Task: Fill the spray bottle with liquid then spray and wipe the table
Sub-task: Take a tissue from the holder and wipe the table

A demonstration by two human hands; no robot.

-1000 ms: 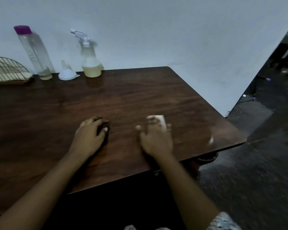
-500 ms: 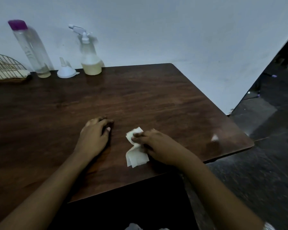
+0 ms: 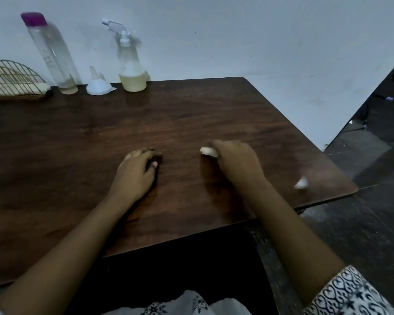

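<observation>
Table (image 3: 191,114) wiping is the step in hand, judging by how things lie. Near the front edge, the left hand (image 3: 135,176) rests palm down on the wood, its fingers loosely bent and holding nothing that shows. Just to its right, apart from it, the right hand (image 3: 237,164) is blurred; its fingers are clenched round the tissue (image 3: 208,151), of which only a white corner pokes out on the side toward the left hand. The wad is pressed to the wood about mid-table. Toward the front right corner lies a pale spot (image 3: 301,184); whether it is a scrap or glare I cannot tell.

Along the far edge stands the spray bottle (image 3: 132,64), upright, its trigger head on, with yellowish liquid in its lower part, so filling looks done. An upturned funnel (image 3: 99,86) sits just left of it, then a tall bottle (image 3: 52,55) with a purple cap, almost empty, and a wire basket (image 3: 14,80) at the far left corner.

The next move probably calls for sweeping the tissue across the parts not yet covered, with firm downward pressure and the left hand bracing.
</observation>
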